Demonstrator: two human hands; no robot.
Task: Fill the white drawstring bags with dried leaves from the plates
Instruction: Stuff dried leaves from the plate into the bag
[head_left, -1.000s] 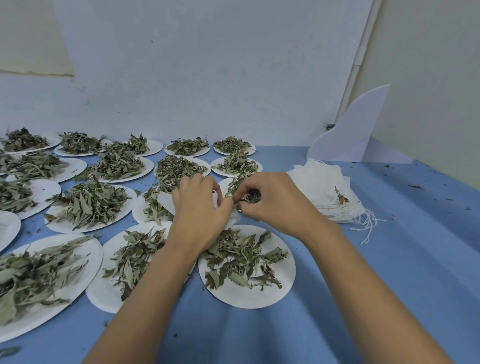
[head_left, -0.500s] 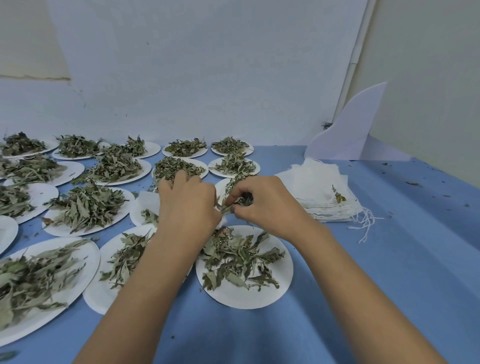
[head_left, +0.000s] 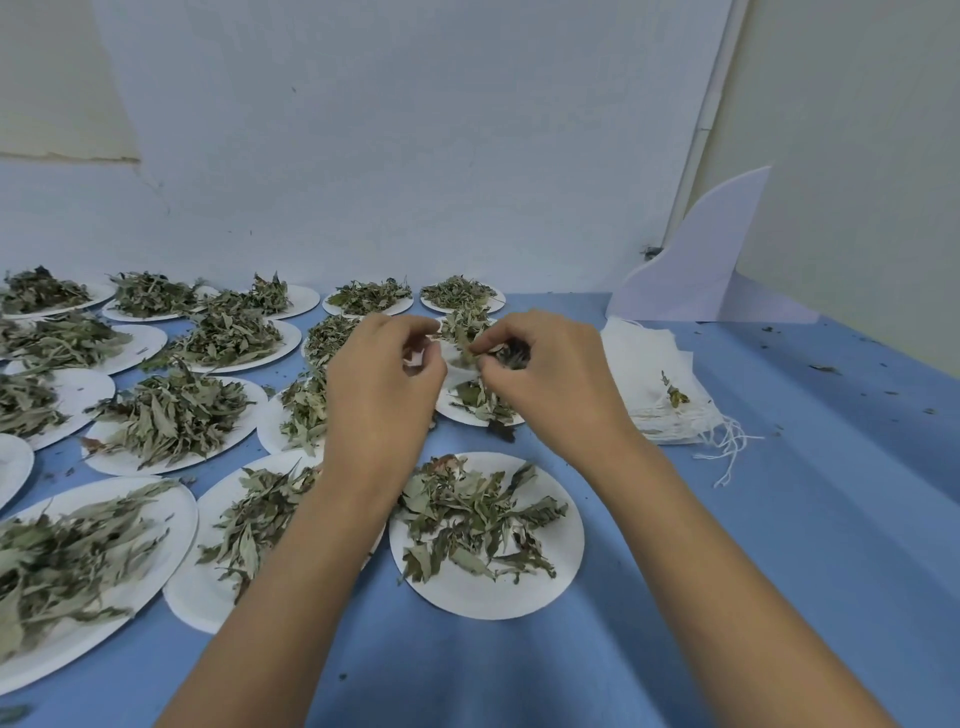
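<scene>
Head view, Fig. 1. Student: Where is the bag, and which hand has it?

Me: My left hand (head_left: 382, 384) pinches the small white cloth drawstring bag (head_left: 454, 366) at its mouth, raised above the plates on the blue table covering (head_left: 779, 519). Only a patch of cloth shows between my hands; my fingers hide the rest. My right hand (head_left: 550, 379) is curled round a pinch of dried grey-green leaves (head_left: 511, 356), held right at the bag's opening.

Student: How will these things handle?

Me: I judge the bag to be nearly weightless and limp. It will not stand open unaided, so I take it by the hem at the rim, thumb on one side and fingers on the other, and spread it. The leaves look light, brittle and springy. A hard squeeze would crumble them, and crumbs lie scattered on the covering. A loose fingertip pinch suits them.

Student: And the supply?

Me: The nearest round white paper plate (head_left: 488, 597), just below my wrists, holds a thin layer of leaves. Many more plates lie to the left and behind. The stack of flat white bags (head_left: 660, 374), strings trailing, lies just right of my right hand, with one stray leaf on it. Paper plates are probably flimsy, so I would lift leaves off rather than tilt a plate
</scene>
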